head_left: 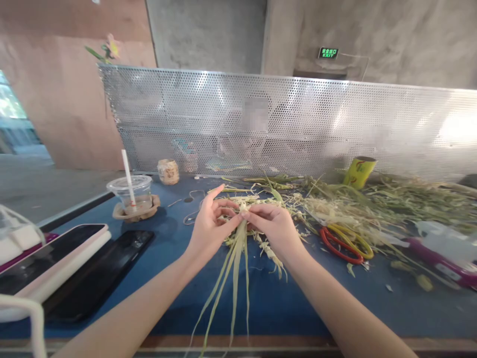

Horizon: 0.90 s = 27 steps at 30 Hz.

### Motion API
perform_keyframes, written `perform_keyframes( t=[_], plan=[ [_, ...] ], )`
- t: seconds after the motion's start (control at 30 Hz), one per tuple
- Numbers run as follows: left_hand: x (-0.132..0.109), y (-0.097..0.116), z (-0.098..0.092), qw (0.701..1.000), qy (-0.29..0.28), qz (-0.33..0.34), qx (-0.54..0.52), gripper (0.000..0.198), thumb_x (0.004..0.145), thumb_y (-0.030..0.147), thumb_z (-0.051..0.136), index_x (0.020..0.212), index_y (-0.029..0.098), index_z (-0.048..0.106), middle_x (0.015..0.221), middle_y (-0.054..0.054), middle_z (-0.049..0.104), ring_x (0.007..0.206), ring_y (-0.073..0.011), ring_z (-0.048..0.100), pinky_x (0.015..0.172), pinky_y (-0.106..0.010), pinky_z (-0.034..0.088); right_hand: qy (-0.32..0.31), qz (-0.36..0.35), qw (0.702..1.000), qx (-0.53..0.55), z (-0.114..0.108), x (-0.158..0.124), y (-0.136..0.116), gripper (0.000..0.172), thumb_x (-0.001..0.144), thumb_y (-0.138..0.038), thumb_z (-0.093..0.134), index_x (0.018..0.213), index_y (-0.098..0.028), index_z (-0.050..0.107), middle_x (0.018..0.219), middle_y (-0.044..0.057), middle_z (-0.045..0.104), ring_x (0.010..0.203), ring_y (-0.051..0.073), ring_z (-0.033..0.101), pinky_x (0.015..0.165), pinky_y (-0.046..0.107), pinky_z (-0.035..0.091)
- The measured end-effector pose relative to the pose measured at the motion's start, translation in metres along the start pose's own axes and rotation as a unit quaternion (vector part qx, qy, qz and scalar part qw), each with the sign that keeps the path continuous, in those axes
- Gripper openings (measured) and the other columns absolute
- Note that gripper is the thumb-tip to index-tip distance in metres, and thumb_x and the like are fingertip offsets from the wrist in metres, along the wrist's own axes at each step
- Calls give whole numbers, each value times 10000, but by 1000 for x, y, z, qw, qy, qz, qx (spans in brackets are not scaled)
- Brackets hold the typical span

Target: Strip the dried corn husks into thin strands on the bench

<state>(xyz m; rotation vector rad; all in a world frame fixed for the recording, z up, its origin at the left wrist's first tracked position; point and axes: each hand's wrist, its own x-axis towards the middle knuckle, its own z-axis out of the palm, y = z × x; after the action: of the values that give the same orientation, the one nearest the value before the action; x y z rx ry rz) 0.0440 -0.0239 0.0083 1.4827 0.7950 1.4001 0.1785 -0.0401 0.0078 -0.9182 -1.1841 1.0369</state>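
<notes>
My left hand [210,221] and my right hand [274,223] meet over the blue table [283,298], both pinching the top of a bundle of pale green leaf strips [236,263]. The strips hang down from my fingers toward the table's front edge. My left forefinger sticks up while the other fingers close on the strips. A short plaited piece of leaf [270,253] lies under my right hand.
A heap of cut leaves [372,204] covers the table's right side, with red and yellow scissors [345,243] beside it. A plastic cup with a straw [131,194], a small jar [168,171], two phones [74,263] and a yellow cup [358,171] stand around. A perforated metal screen [283,124] closes the back.
</notes>
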Motion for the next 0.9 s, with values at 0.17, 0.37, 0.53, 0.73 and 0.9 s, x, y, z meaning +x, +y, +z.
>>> perform_keyframes(
  t=[0.17, 0.37, 0.53, 0.73, 0.9],
  plan=[
    [-1, 0, 2, 967, -127, -172, -137, 681, 768, 247, 599, 1345, 169, 246, 896, -62, 650, 781, -158, 633, 746, -307, 479, 12, 15, 998, 57, 0, -1, 0, 204, 511, -293, 758, 615, -155, 650, 571, -16, 628, 494, 93, 555, 505, 232, 478],
    [-3, 3, -1, 902, -299, -249, -188, 439, 757, 193, 621, 1157, 121, 455, 977, -130, 665, 891, -227, 645, 863, -387, 450, 55, -20, 995, 80, -8, 6, -1, 175, 545, -265, 744, 625, -159, 630, 584, -28, 636, 519, 85, 581, 512, 200, 488],
    [-3, -1, 1, 896, -274, -284, -204, 501, 689, 133, 681, 1131, 94, 450, 953, -145, 679, 882, -243, 652, 821, -361, 485, 107, -62, 992, 29, -13, 14, 0, 161, 551, -261, 732, 624, -163, 628, 598, -22, 647, 538, 102, 594, 559, 241, 515],
    [-12, 1, 7, 879, -247, -358, -193, 292, 678, 70, 666, 964, 66, 605, 865, -112, 706, 753, -190, 679, 703, -289, 537, 181, -182, 959, -117, -17, 14, -1, 134, 652, -292, 661, 688, -169, 622, 687, 8, 643, 601, 128, 588, 511, 243, 500],
    [-20, 4, 8, 866, -216, -391, -226, 238, 700, 73, 646, 938, 59, 648, 802, -98, 712, 714, -167, 675, 668, -278, 550, 222, -215, 945, -105, -23, 15, -4, 154, 686, -305, 635, 707, -162, 583, 684, 11, 607, 613, 119, 566, 510, 233, 488]
  ],
)
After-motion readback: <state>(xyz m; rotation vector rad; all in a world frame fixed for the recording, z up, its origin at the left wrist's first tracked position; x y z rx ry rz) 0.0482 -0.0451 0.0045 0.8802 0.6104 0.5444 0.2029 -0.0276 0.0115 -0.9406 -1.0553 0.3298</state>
